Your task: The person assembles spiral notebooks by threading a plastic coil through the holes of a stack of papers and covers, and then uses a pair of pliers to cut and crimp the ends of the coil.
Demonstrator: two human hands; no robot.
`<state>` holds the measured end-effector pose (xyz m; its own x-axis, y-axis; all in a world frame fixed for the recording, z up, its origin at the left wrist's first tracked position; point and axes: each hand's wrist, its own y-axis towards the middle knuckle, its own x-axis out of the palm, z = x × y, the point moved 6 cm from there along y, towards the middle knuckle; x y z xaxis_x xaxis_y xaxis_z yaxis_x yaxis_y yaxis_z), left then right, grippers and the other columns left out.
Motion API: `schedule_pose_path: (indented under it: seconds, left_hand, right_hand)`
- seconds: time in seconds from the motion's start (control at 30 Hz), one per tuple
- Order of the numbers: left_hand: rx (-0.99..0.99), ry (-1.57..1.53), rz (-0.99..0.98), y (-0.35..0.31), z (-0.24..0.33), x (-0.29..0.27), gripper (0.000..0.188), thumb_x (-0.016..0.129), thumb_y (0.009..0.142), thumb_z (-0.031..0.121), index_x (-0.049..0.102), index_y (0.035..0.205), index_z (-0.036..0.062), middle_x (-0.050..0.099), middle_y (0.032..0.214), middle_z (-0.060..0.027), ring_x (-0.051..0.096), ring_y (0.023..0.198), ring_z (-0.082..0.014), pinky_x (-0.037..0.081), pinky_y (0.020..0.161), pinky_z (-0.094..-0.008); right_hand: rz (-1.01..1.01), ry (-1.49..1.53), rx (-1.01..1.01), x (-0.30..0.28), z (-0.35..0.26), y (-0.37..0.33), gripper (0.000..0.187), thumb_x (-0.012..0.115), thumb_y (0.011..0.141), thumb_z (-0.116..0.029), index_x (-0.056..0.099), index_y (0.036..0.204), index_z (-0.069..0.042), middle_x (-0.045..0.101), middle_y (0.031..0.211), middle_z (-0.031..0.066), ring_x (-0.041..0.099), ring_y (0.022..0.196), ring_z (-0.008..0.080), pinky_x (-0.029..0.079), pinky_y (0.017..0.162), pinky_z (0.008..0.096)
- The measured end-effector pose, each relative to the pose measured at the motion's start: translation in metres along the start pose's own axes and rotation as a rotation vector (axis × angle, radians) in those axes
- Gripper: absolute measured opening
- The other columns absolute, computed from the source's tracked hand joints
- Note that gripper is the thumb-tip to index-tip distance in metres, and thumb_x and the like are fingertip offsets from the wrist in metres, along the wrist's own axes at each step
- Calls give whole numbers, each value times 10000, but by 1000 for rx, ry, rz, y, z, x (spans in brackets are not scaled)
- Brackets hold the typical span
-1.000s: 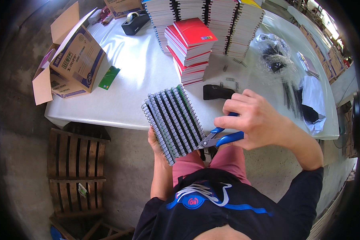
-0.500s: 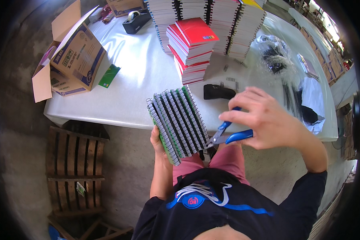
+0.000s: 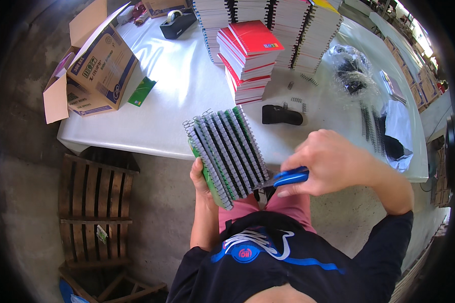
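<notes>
A bundle of spiral notebooks (image 3: 227, 156) with black and grey coil spines facing up is gripped by my left hand (image 3: 202, 179) at its left side. A green cover shows along that side, and loose coil ends stick out at the bundle's far end. My right hand (image 3: 321, 161) is closed round blue-handled wire cutters (image 3: 293, 177). The cutters' jaws reach the lower right corner of the bundle, at a coil's end; the exact bite point is too small to make out.
On the white-covered table (image 3: 172, 101) stand a pile of red notebooks (image 3: 250, 55), taller notebook stacks (image 3: 283, 30), an open carton (image 3: 103, 70) and a tape dispenser (image 3: 178, 24). Cut coil pieces (image 3: 297, 100) lie near a black pouch (image 3: 282, 115). A wooden chair (image 3: 96, 202) stands left.
My right hand has closed on the cutters, bringing their spread handles together. The hand has dropped slightly, and the jaws stay by the bundle's lower right corner.
</notes>
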<state>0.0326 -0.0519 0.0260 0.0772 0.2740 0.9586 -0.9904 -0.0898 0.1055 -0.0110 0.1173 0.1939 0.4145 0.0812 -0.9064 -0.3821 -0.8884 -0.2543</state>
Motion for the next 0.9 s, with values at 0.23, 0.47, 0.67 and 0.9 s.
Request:
schedule_pose_path:
  seconds: [0.23,0.47,0.67,0.9]
  left_hand:
    - [5,111,135,-2,-5,-5,713,693,741,402,463,1291,12,571,1203,-167,586,1071,-290,476,941,-424]
    - [31,109,113,4,-2,1,701,676,759,432,471,1290,24,574,1200,-167,592,1065,-291,478,943,-435]
    - [26,80,91,4,-3,-1,705,689,747,420,474,1286,19,580,1193,-165,595,1058,-289,478,942,-432]
    - [-98,84,69,-1,-11,-7,705,713,714,367,481,1272,5,585,1172,-174,600,1034,-300,485,924,-425]
  right_hand:
    - [176,-94,-15,-11,-3,-6,363,732,683,-334,671,960,-108,612,843,112,612,783,287,485,777,422]
    - [610,-293,-293,-11,-15,-4,382,718,646,-267,626,999,-153,561,996,64,551,1006,224,345,993,478]
    - [260,-264,-168,-8,-12,3,340,723,663,-337,674,930,-133,615,824,61,614,866,232,450,814,442]
    - [-315,185,128,-2,-5,8,347,704,730,-392,698,764,-47,594,596,172,615,648,350,492,644,414]
